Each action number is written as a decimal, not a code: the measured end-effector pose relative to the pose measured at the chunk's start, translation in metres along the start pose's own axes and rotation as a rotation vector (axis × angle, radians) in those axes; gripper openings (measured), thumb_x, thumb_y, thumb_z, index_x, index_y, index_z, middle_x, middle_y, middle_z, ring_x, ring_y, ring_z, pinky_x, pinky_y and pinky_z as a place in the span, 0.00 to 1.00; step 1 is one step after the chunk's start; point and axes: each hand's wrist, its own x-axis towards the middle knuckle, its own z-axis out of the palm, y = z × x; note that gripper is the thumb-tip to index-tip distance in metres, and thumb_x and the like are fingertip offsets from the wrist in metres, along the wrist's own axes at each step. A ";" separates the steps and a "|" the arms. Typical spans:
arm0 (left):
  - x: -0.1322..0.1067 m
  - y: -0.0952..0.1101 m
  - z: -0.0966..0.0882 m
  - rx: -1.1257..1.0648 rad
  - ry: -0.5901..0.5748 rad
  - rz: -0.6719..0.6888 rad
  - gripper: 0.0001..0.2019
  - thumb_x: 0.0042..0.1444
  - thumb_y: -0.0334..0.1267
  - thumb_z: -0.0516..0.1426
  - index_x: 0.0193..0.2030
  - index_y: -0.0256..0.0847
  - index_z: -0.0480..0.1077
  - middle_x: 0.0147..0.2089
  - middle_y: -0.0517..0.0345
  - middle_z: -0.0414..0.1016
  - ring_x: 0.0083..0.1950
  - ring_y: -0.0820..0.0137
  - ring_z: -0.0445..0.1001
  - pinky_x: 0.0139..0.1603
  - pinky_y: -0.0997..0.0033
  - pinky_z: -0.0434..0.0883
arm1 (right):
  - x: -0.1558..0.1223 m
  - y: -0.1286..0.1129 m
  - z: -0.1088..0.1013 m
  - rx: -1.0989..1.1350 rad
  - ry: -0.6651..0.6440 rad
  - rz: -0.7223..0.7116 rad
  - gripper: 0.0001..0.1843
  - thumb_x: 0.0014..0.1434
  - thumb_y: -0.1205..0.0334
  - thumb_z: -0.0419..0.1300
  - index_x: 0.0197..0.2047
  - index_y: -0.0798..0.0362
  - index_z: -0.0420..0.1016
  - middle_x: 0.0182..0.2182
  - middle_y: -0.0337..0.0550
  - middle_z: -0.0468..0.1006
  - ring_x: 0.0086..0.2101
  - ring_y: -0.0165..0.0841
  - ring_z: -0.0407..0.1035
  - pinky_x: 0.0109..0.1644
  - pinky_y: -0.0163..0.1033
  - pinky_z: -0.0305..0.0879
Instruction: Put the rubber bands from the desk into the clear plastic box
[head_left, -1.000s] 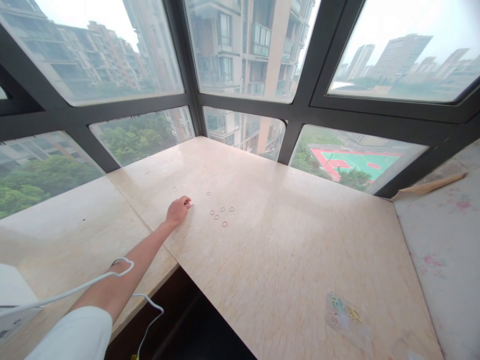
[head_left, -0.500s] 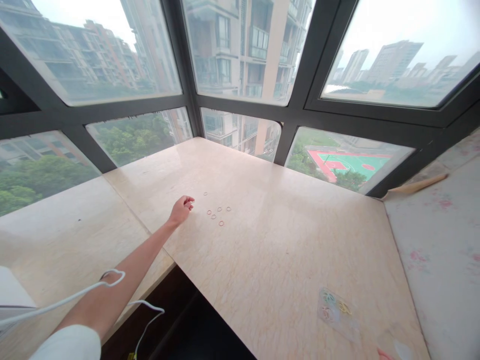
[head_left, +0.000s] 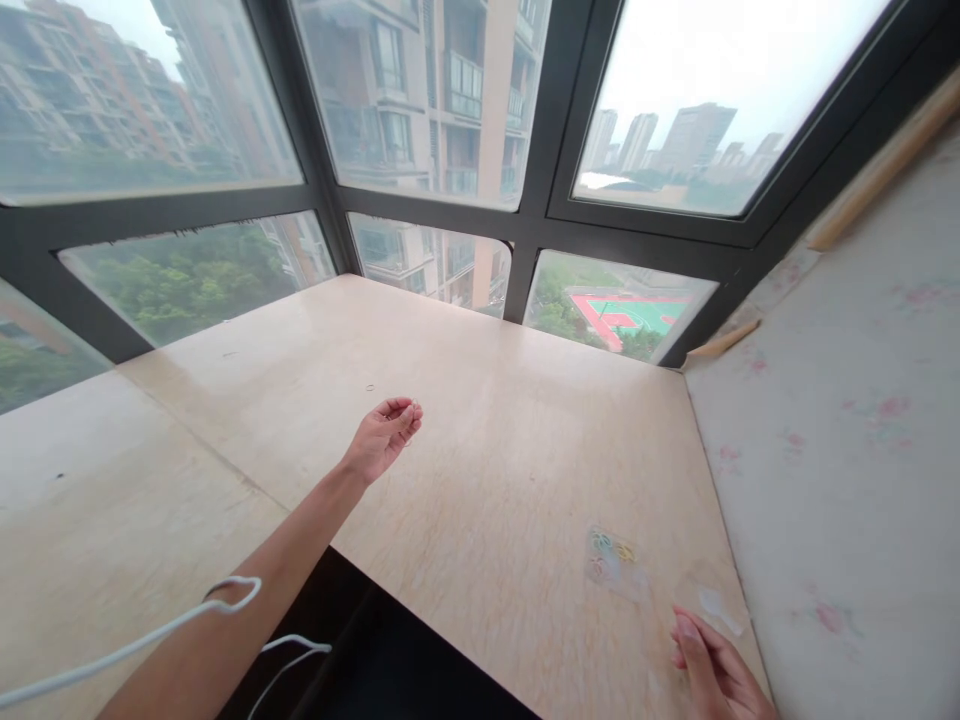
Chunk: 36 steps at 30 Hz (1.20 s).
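My left hand [head_left: 386, 432] is stretched out over the middle of the beige marble sill [head_left: 480, 500], palm turned up and fingers curled together. A small thin ring seems to be pinched at its fingertips. One loose ring [head_left: 369, 387] lies on the sill just beyond the hand; the others are hidden behind it. At the bottom right, my right hand [head_left: 716, 670] rests on the sill with its fingers stretched out and nothing in them. It lies near a clear plastic bag [head_left: 611, 555] of coloured rings and a small clear scrap [head_left: 718, 608].
Dark-framed windows [head_left: 525, 225] close off the far side of the sill. A flowered mattress or cushion [head_left: 847, 420] borders it on the right. A white cable [head_left: 225, 600] loops over my left forearm. A dark gap [head_left: 405, 660] opens below the sill's near edge.
The view has swung right. My left hand lifted off the sill and turned palm up, now covering the cluster of rings. My right hand came into view at the bottom right.
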 end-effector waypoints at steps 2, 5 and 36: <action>-0.003 -0.009 0.011 -0.057 0.003 -0.040 0.12 0.41 0.25 0.68 0.32 0.36 0.72 0.33 0.58 0.77 0.36 0.77 0.76 0.39 0.79 0.74 | -0.001 -0.001 0.000 0.031 0.004 0.003 0.28 0.50 0.39 0.61 0.39 0.57 0.78 0.26 0.43 0.79 0.26 0.36 0.71 0.31 0.36 0.70; -0.007 -0.025 0.025 -0.098 0.017 -0.087 0.10 0.43 0.24 0.67 0.31 0.38 0.72 0.34 0.60 0.78 0.37 0.77 0.77 0.39 0.81 0.75 | -0.001 -0.003 0.001 0.057 -0.007 0.014 0.29 0.49 0.39 0.62 0.39 0.58 0.79 0.26 0.44 0.79 0.27 0.35 0.71 0.31 0.36 0.69; -0.098 -0.154 0.153 0.831 -0.475 0.064 0.10 0.52 0.44 0.61 0.25 0.41 0.73 0.25 0.58 0.75 0.23 0.72 0.66 0.24 0.73 0.62 | -0.001 0.000 0.005 0.141 -0.116 -0.156 0.14 0.61 0.52 0.56 0.39 0.53 0.77 0.35 0.46 0.79 0.36 0.37 0.72 0.41 0.40 0.68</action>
